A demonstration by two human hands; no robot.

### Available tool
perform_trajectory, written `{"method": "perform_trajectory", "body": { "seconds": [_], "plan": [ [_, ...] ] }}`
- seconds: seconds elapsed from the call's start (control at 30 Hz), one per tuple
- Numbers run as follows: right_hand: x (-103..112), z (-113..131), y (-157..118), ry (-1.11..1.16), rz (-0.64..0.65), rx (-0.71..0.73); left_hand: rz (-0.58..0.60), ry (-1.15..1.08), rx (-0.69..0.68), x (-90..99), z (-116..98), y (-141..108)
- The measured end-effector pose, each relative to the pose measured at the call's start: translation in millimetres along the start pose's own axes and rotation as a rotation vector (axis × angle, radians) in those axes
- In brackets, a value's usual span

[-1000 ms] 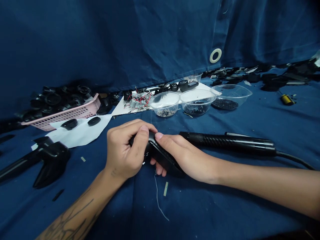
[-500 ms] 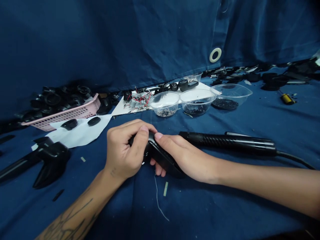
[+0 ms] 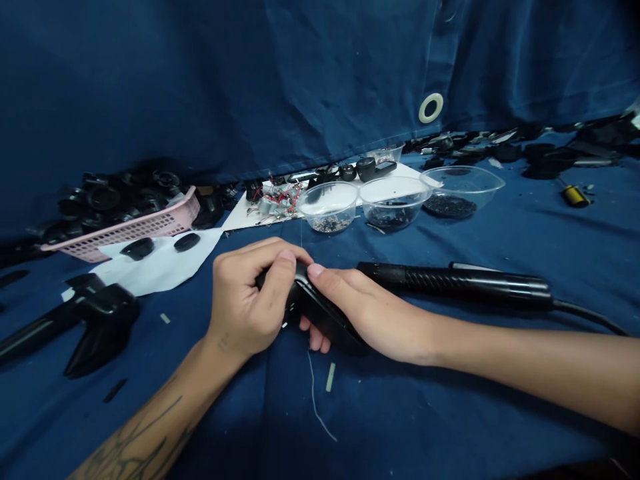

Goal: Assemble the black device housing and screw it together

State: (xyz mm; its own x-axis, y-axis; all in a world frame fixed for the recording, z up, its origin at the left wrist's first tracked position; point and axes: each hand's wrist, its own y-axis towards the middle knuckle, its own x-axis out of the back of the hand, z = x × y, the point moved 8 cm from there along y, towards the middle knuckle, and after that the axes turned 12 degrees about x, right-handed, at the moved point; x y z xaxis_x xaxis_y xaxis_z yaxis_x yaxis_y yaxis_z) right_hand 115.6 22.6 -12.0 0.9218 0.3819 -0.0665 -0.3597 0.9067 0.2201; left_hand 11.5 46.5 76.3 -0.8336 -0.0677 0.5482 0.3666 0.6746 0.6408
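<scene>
Both hands grip one glossy black plastic housing (image 3: 327,319) above the blue cloth, in the middle of the head view. My left hand (image 3: 254,293) is closed round its left end, with the thumb pressed along the top. My right hand (image 3: 357,303) wraps its right side, the thumb on the upper edge and some fingertips showing underneath. The two hands nearly meet at the top, and much of the housing is hidden by them. Just behind my right hand lies a black cylindrical tool (image 3: 455,285) with a ribbed grip and a cord.
At left are a pink basket (image 3: 125,230) of black parts and a black plastic shell (image 3: 103,320). Clear bowls (image 3: 329,208) with small pieces stand ahead, by wired motors (image 3: 277,200) on a white board. A yellow-handled screwdriver (image 3: 575,196) lies at right, a thread (image 3: 315,393) in front.
Almost nothing differs. The hands keep the same grip on the housing, and the whole view has shifted very slightly.
</scene>
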Motion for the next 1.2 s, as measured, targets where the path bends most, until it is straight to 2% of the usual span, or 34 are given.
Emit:
{"method": "perform_trajectory", "body": {
  "seconds": [0.23, 1.2],
  "plan": [
    [-0.7, 0.7, 1.9, -0.014, 0.014, -0.002, 0.04, 0.012, 0.077, -0.7, 2.3, -0.9],
    [0.2, 2.7, 0.7, -0.067, 0.037, -0.036, 0.063, 0.001, 0.093, -3.4, 2.6, 1.2]
  ]
}}
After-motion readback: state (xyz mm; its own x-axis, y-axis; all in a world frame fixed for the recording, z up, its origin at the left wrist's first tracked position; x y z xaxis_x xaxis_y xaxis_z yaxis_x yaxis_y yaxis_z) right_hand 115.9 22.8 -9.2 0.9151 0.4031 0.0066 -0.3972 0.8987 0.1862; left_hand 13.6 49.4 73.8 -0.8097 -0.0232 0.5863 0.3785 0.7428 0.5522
